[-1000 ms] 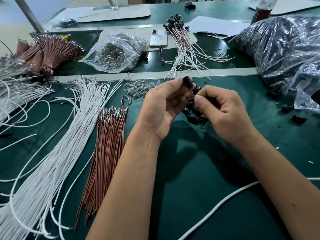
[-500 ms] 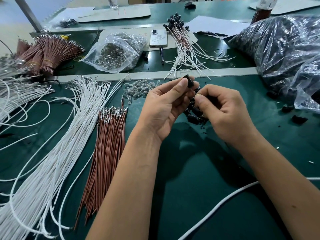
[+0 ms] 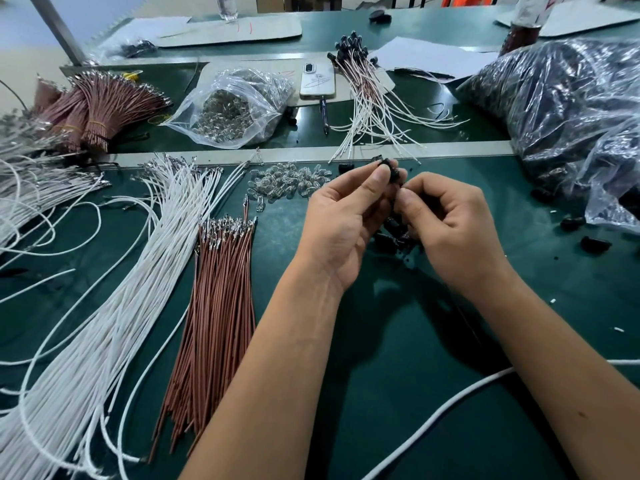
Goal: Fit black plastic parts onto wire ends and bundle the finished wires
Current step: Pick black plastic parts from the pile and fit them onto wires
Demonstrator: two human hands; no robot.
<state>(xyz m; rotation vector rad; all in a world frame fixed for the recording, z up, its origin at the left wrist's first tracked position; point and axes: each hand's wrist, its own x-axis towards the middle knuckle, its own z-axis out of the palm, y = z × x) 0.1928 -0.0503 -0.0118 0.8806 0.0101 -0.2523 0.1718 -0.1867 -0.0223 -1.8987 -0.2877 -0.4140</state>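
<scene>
a worker's left hand (image 3: 346,220) pinched a black plastic part (image 3: 387,167) between thumb and fingertips just above the centre of the frame, while the right hand (image 3: 453,223), fingers curled inward, met it almost fingertip to fingertip; what the right fingers held could not be told. a small heap of black parts (image 3: 394,233) lay on the green table (image 3: 398,341) directly beneath the gap between the two hands, partly hidden by them. the brown wires (image 3: 218,306) with metal tips lay left of centre, their long axis running from the lower edge up toward the middle, tipped ends nearest the left hand, and the white wires (image 3: 114,306) fanned further left still. by that lie, the left hand looked the nearer one for fetching a wire, the reach going leftward and slightly down. finished wires with black ends (image 3: 360,67) sat at upper centre, well apart from both hands, beside a phone (image 3: 317,81).
</scene>
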